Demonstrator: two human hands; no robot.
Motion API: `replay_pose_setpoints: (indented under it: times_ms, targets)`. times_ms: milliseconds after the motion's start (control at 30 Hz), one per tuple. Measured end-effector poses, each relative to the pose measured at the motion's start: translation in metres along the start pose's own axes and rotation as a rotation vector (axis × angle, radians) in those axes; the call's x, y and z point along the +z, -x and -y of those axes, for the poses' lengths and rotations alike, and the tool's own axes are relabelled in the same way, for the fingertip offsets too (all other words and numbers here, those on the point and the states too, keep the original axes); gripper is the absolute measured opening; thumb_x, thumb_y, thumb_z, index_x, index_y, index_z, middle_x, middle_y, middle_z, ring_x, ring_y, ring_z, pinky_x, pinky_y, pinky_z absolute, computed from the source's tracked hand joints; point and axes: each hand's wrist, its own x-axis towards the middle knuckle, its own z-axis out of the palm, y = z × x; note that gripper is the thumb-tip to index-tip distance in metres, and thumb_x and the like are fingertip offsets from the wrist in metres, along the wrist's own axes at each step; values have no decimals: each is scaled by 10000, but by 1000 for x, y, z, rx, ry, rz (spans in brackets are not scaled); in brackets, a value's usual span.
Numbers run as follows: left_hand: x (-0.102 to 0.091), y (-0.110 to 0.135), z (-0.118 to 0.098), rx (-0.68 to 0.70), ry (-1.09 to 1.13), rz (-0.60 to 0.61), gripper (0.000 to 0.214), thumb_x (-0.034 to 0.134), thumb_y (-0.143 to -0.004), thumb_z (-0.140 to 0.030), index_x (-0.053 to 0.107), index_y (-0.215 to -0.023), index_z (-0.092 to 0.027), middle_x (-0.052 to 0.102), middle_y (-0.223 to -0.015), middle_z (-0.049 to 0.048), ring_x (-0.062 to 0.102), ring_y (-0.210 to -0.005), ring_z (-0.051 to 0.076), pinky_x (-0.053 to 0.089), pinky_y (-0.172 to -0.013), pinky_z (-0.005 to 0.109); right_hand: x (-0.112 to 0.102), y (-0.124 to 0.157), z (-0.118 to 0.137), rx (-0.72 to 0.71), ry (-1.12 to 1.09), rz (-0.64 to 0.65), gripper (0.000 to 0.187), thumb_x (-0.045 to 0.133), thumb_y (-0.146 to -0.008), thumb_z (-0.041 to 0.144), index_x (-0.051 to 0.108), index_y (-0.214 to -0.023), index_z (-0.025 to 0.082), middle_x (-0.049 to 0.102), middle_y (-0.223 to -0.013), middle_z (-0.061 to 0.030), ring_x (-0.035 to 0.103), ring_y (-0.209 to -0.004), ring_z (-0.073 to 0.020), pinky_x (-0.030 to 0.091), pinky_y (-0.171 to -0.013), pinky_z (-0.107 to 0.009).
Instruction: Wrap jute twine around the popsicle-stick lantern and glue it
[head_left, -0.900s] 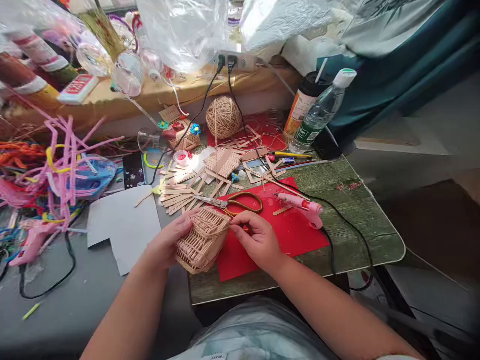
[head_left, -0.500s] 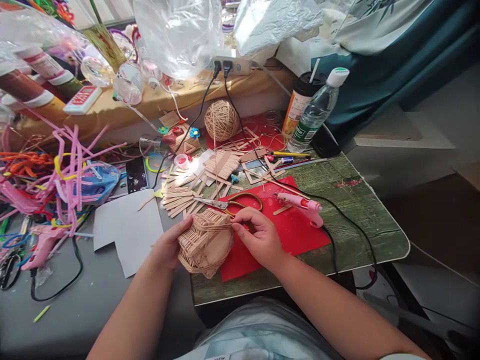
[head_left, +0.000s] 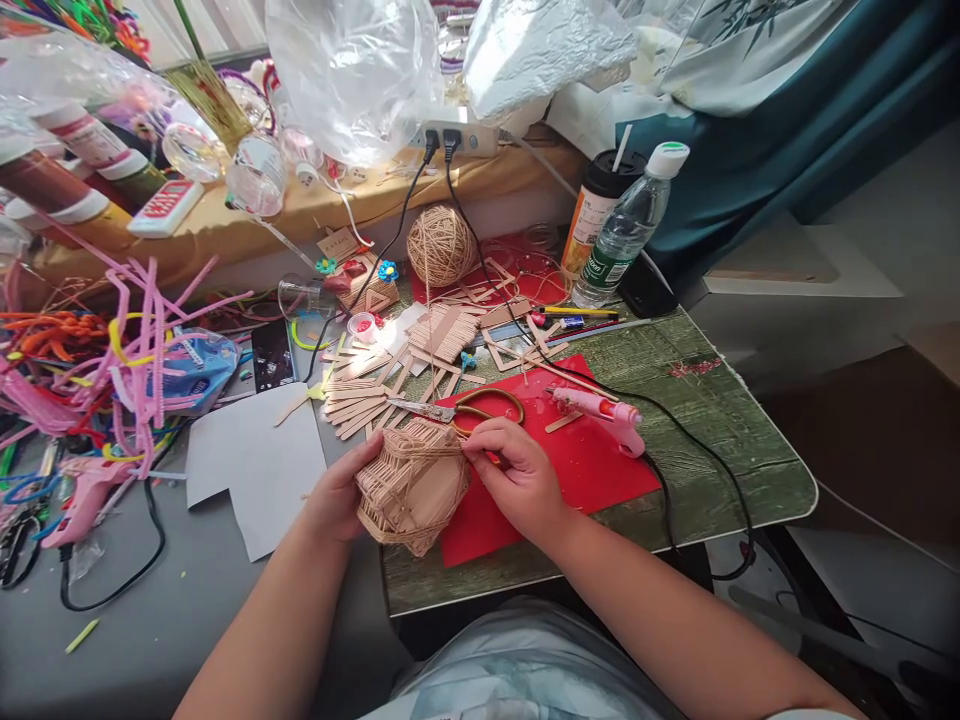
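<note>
Left fingers (head_left: pixel 364 454) clasp the woven basket (head_left: pixel 415 488), likely light, crushable, best held by its ribs; right fingers (head_left: pixel 495 440) pinch its twine-bound edge.

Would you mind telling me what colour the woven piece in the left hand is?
Light tan: the woven piece shows best in the head view.

green bottle label (head_left: pixel 602 268), partly legible "bon"
</note>
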Motion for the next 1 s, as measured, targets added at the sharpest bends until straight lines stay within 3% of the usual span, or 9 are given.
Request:
replay_pose_setpoints:
  times_ms: [400,767,900,1000]
  targets:
    - [9,2,0,10,15,-77,346,707,-932,-398,810,-1115,-123,835,-1169,142,713,-1298,398,482,-1239,522,0,1,4,-77,52,-16,286,666,-968,90,785,-1141,285,719,-1093,-81,729,-1024,-211,619,-901,-386]
    - [23,8,7,95,-27,112,738,704,-892,-482,598,-1513,-97,712,-1435,201,587,-1443,443,409,-1279,568,-4,4,6,53,-114,50,119,741,-984,189,744,-1066,275,710,-1103,-85,713,-1073,-230,597,-985,-444]
    - [16,9,6,106,-48,45,678,744,-860,-464,665,-1430,-106,747,-1376,197,610,-1419,445,469,-1236,572,-4,6,4,65,-129,76,125,731,-982,190,713,-1073,272,700,-1115,-90,705,-1094,-240,589,-1011,-460]
    - [8,9,5,99,-37,-34,437,772,-849,-412,787,-1179,-126,824,-1195,169,677,-1340,435,532,-1186,553,-3,7,3,53,-136,64,220,670,-986,144,680,-1158,281,686,-1141,-93,700,-1112,-245,590,-1014,-463]
